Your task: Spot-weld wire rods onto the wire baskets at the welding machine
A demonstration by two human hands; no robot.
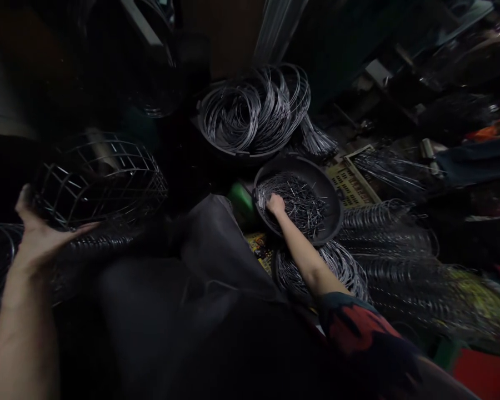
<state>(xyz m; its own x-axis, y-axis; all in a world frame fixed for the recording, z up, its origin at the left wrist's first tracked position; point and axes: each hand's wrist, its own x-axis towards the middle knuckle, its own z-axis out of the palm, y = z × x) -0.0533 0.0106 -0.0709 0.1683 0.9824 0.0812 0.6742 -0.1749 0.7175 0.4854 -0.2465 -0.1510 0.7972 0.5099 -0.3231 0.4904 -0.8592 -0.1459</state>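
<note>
My left hand point(41, 236) is spread, with the thumb and fingers far apart, at the near left side of a wire-mesh basket point(104, 172). It seems to touch the basket's lower edge, but the dim light hides the contact. On the right, my right hand point(276, 204) reaches into a round dark bowl point(337, 208). Its fingers are curled closed on short metal wire pieces point(302, 203) at the left part of the pile. How many pieces are in the fingers is hidden.
Behind the bowl, a wide basin holds large wire coils point(258, 111). More coiled wire point(345, 272) lies under my right forearm. Spring-like coils point(391, 272) spread to the right. A green object point(240, 201) stands beside the bowl. Dark cloth point(216, 250) covers my lap.
</note>
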